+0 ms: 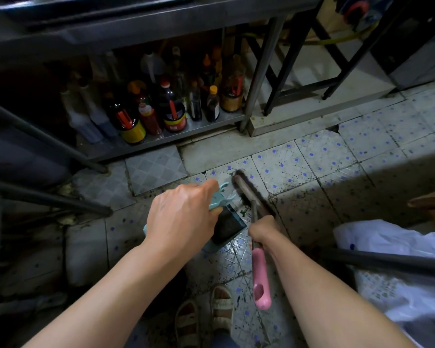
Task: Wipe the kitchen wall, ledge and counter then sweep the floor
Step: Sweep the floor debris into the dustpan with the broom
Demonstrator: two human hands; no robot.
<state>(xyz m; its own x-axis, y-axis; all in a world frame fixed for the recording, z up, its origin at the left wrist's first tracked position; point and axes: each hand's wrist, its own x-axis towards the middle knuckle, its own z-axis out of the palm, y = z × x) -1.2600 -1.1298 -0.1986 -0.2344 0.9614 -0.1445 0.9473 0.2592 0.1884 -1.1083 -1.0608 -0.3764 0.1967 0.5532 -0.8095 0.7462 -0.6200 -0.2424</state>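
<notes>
Sweeping stage, judged under way: left hand (183, 217) curled round the pale blue grip of the dustpan (227, 223), pan tilted low with its lip on the tiled floor (312, 167); right hand (263, 231) closed round the broom (251, 194) shaft just above the pink end of the handle, bristle head touching the floor just beyond the pan's lip. Both judged light, rigid plastic, easily steered one-handed; best held where gripped now. Bottles (171, 106) noted on shelf under the desk.
</notes>
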